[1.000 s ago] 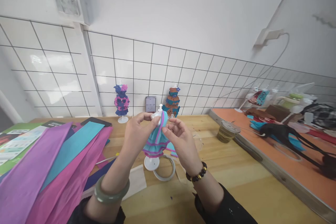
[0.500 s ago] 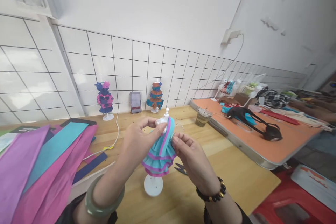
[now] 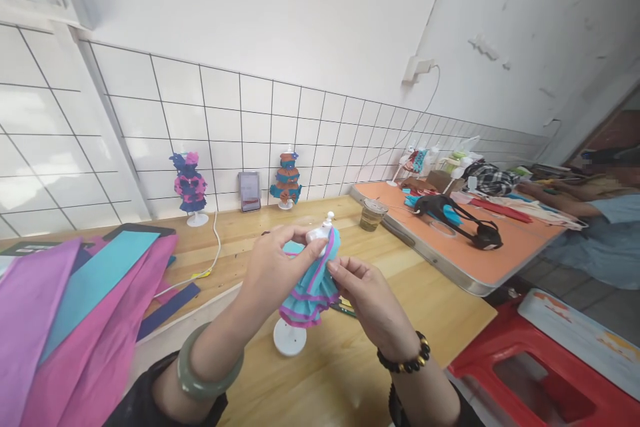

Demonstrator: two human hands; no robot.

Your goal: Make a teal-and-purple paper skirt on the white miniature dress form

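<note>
A small white mannequin [image 3: 316, 233] on a round white base [image 3: 290, 337] wears a ruffled turquoise dress [image 3: 314, 287] with purple edging. My left hand [image 3: 280, 263] grips the mannequin at its upper body, thumb in front and fingers behind. At the right side of the dress, my right hand [image 3: 363, 290] pinches the edge of the turquoise strip that runs down from the shoulder. The mannequin leans to the right. Scissors [image 3: 344, 307] lie on the table behind my right hand, partly hidden.
Pink, purple and turquoise sheets [image 3: 107, 287] cover the left side. Two dressed mannequins [image 3: 191, 185] and a phone [image 3: 249, 191] stand by the wall. A lidded cup [image 3: 373, 213] is near the orange table [image 3: 480, 273]. Another person's sleeve [image 3: 620, 210] shows at right, beyond a red stool [image 3: 530, 363].
The view has turned slightly to the right. The mannequin leans further right, with my left hand still on it and my right hand still pinching the strip.
</note>
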